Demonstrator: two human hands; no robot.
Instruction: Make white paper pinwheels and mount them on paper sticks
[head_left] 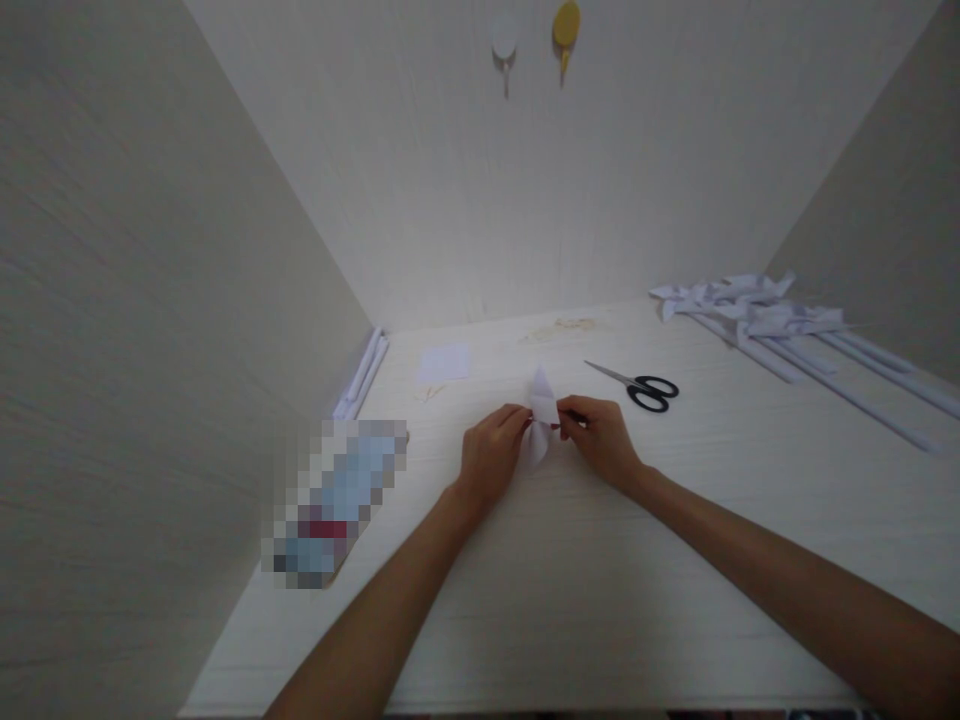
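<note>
A small folded piece of white paper (541,405) stands between my two hands over the middle of the white table (570,590). My left hand (491,455) pinches its left side with closed fingers. My right hand (600,435) pinches its right side, and a thin dark and red thing shows at those fingertips; I cannot make out what it is. Black-handled scissors (637,386) lie on the table just right of my right hand, apart from it.
Several white paper pinwheels on long paper sticks (757,318) lie at the back right. A square white sheet (444,363) lies behind my left hand. White rolled sticks (362,378) rest along the left wall, by a blurred-out oblong object (334,500). Two hooks (534,38) hang on the back wall.
</note>
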